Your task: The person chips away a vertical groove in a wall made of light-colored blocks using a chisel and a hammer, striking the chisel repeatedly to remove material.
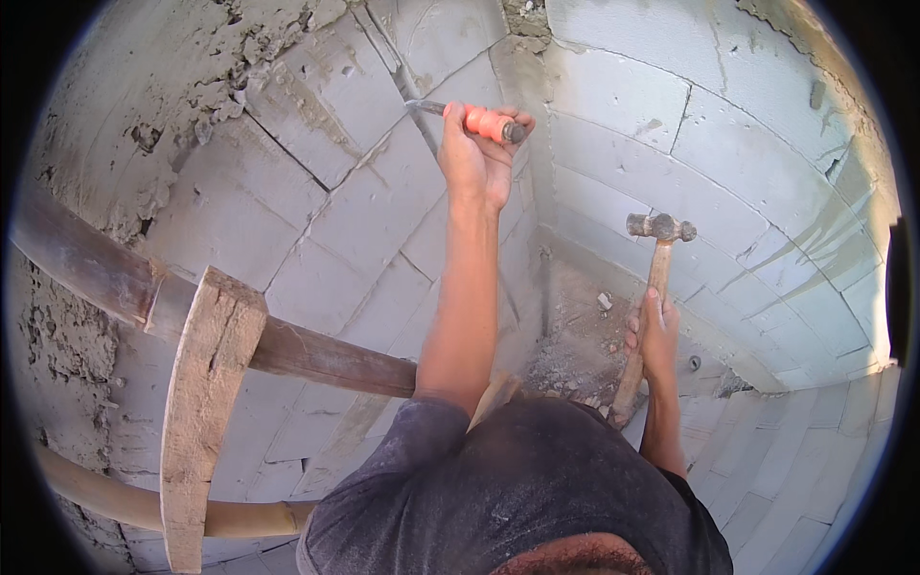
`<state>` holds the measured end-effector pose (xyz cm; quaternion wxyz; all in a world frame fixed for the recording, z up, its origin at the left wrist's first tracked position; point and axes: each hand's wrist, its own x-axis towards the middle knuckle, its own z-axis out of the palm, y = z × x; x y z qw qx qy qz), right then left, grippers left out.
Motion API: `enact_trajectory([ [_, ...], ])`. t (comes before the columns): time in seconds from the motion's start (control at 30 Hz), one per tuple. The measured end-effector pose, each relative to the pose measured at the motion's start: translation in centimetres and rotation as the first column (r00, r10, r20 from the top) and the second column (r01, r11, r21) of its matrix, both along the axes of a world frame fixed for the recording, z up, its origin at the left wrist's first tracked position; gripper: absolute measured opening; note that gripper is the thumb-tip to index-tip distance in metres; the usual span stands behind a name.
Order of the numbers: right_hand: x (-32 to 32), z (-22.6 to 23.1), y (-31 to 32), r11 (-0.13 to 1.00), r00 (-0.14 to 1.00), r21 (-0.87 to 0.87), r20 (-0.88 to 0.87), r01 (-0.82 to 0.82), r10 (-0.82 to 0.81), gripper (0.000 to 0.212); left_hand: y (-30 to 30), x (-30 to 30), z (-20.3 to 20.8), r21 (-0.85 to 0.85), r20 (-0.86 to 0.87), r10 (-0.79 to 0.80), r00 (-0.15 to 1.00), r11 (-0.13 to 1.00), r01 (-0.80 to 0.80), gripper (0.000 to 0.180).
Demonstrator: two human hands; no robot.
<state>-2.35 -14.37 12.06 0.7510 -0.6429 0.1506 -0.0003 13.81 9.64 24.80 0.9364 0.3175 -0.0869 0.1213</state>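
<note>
My left hand (476, 165) is raised to the block wall (355, 230), its fingers wrapped round a chisel (491, 123) with an orange grip. The chisel's metal end points left and meets, or nearly meets, a narrow groove (391, 56) cut in the grey blocks. Whether it touches the groove's edge I cannot tell. Lower and to the right, my right hand (655, 335) grips the wooden handle of a ball-peen hammer (661, 228). The hammer's head is up and well apart from the chisel.
Two round poles, an upper one (326, 359) and a lower one (249, 518), cross at my left. A rough wooden plank (211, 393) stands across them. Rubble and dust (585, 350) lie on the floor by the corner. Another block wall (728, 153) rises on the right.
</note>
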Motion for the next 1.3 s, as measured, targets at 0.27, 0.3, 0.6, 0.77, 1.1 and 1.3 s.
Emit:
enact_trajectory([
  [0.27,1.2,1.5,-0.3,0.997,0.989,-0.050,0.131,-0.062,0.068,0.037,-0.7,1.8,5.3,-0.217,0.121,-0.038,0.992,0.974,0.063,0.048],
  [0.3,1.2,1.6,0.0,0.996,0.989,-0.057,0.127,-0.071,0.077,0.037,-0.6,1.6,5.3,-0.233,0.102,-0.047,0.994,0.970,0.069,0.049],
  [0.6,2.3,7.3,2.9,0.974,0.968,-0.152,0.162,-0.169,0.193,0.034,1.9,3.6,5.4,-0.374,0.182,-0.061,0.981,0.919,0.126,0.052],
  [0.77,4.4,14.6,4.3,0.947,0.830,-0.285,0.485,-0.147,0.275,0.036,1.7,4.1,6.7,-0.466,0.174,-0.047,0.984,0.876,0.124,0.054],
  [1.1,11.4,24.0,10.6,0.969,0.458,-0.248,0.864,0.026,0.209,0.040,2.2,5.0,8.0,-0.466,0.160,-0.088,0.983,0.871,0.154,0.056],
  [1.3,11.1,24.5,9.9,0.872,0.677,-0.482,0.615,-0.084,0.405,0.037,3.0,5.1,8.3,-0.434,0.118,-0.041,0.992,0.896,0.089,0.054],
])
